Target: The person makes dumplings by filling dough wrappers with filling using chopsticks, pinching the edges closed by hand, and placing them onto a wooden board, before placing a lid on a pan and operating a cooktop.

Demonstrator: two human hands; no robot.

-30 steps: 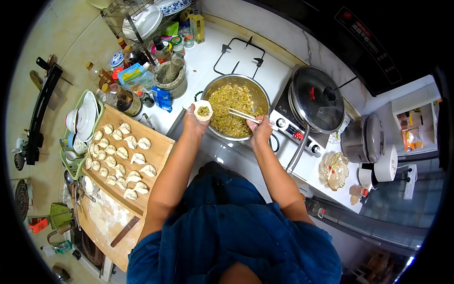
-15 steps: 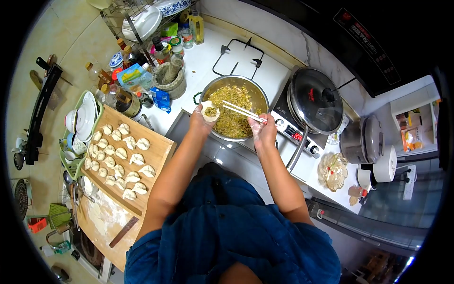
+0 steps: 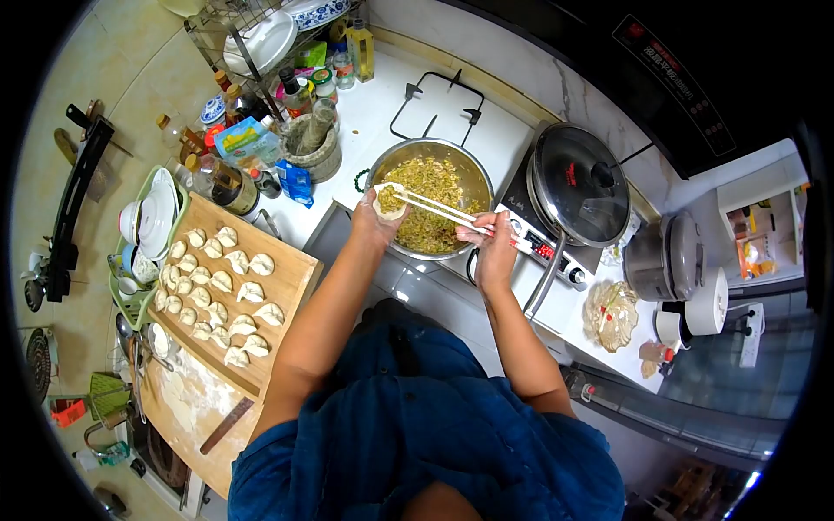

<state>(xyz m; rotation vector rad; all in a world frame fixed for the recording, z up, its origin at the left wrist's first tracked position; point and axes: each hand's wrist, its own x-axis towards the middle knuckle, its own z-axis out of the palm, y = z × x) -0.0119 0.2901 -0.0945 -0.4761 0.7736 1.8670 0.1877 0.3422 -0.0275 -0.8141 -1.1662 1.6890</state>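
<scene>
My left hand (image 3: 373, 224) is closed around a round dumpling wrapper (image 3: 386, 207), with some filling in its middle, at the left rim of a steel bowl (image 3: 476, 174). Chopped green and yellow filling (image 3: 432, 184) covers the bottom of that bowl. In my right hand (image 3: 492, 246) I grip a pair of white chopsticks (image 3: 447, 211) with red ends. Their tips touch or hang just over the filling in the wrapper; I cannot tell which.
Left stands a wooden board (image 3: 291, 273) with rows of folded dumplings (image 3: 250, 292), above a floured board (image 3: 204, 395) with a rolling pin (image 3: 228, 425). A lidded pan (image 3: 578, 178) sits on the cooker at right, its handle (image 3: 546, 280) pointing towards me. Bottles and a stone mortar (image 3: 320, 161) stand behind.
The chopsticks have moved left from over the bowl, their tips now at the wrapper. My right hand has shifted slightly right and down, the left hand barely.
</scene>
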